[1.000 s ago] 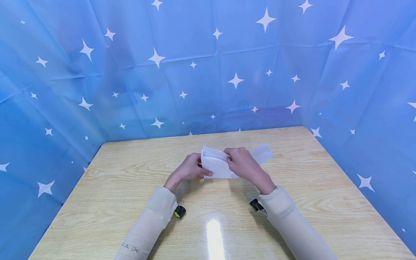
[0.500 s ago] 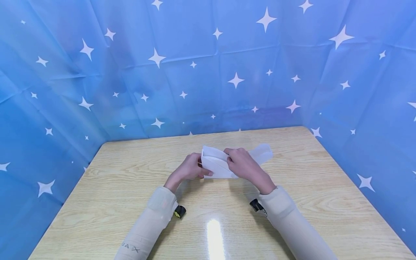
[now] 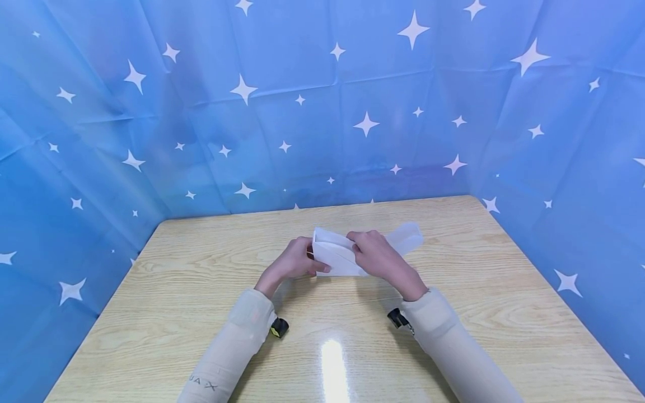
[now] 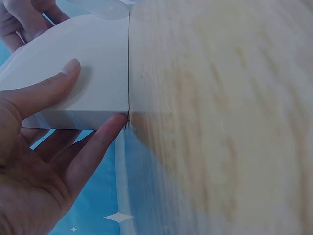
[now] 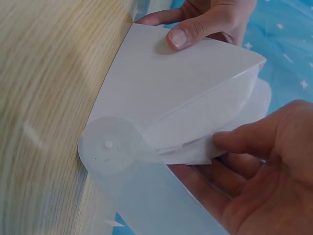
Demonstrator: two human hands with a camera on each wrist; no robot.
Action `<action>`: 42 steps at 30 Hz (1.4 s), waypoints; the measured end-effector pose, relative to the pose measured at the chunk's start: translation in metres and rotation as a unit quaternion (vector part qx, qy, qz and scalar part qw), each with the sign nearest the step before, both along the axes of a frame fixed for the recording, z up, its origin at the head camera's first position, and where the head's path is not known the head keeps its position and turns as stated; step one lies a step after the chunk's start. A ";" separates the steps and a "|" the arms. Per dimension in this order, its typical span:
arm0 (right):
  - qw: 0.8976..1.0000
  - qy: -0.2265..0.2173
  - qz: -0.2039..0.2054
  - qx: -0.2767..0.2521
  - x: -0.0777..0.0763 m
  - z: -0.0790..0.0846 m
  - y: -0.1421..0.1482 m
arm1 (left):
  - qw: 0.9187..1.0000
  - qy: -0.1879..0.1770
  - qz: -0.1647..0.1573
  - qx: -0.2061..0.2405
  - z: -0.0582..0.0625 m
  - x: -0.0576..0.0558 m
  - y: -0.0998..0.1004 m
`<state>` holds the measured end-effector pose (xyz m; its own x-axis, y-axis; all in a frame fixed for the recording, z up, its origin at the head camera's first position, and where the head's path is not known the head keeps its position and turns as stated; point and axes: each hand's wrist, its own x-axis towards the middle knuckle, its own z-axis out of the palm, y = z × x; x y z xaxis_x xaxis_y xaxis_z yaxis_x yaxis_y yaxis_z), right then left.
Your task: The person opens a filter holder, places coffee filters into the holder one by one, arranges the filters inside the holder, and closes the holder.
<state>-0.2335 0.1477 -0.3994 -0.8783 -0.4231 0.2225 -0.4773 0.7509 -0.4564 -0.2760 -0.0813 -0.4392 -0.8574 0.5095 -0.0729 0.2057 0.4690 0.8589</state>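
Observation:
A white, thin-walled folded box (image 3: 332,258) stands on the table between both hands. My left hand (image 3: 292,260) grips its left end; in the left wrist view the thumb presses the broad face and the fingers lie along the narrow side. My right hand (image 3: 377,254) pinches the curved upper edge of a flap, thumb on one side and fingers behind, clearest on the box (image 5: 181,73) in the right wrist view. A translucent round-ended strip (image 5: 161,196) is joined to the box's corner by a small white rivet (image 5: 108,144). Fingertips behind the flap are partly hidden.
The light wood-grain table (image 3: 201,313) carries a bright light reflection near its front. A blue curtain (image 3: 302,129) with white stars hangs behind and at both sides. Small black devices sit at each wrist, including one (image 3: 279,327) on the left sleeve.
The box's upper flap edge and the right hand have sunk very slightly. The left hand keeps its grip in the same place.

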 end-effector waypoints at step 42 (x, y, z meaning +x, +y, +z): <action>0.999 -0.048 0.006 0.022 0.005 -0.002 -0.005 | 1.000 0.003 -0.002 0.004 0.001 0.002 0.000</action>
